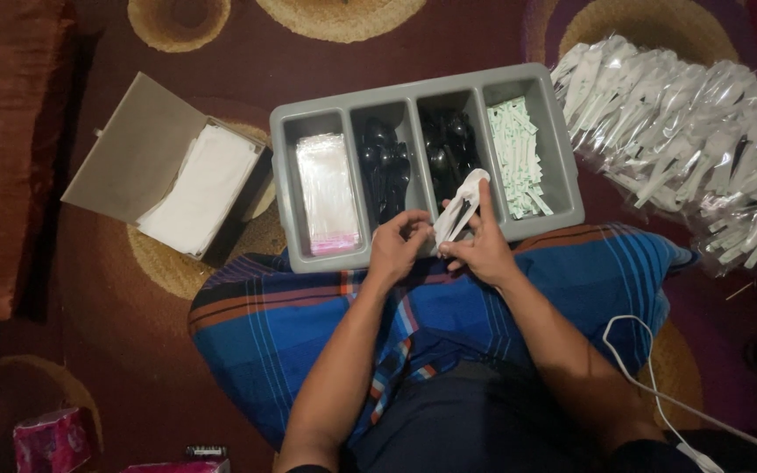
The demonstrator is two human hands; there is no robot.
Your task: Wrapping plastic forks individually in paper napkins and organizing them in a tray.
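Observation:
My left hand (399, 241) and my right hand (482, 245) meet over my lap and together hold a clear plastic sleeve with a white napkin and black cutlery (459, 208) in it. Just beyond them lies a grey four-compartment tray (427, 81). Its compartments hold, from left to right, clear plastic sleeves (327, 193), black spoons (385, 166), more black cutlery (446, 151) and small white-and-green packets (517, 153).
An open grey box with white napkins (199, 188) stands at the left. A heap of finished wrapped cutlery packs (694, 131) lies at the right. A blue striped cloth (308, 324) covers my lap, a white cable (650, 385) trails at the right, pink packs (50, 438) sit bottom left.

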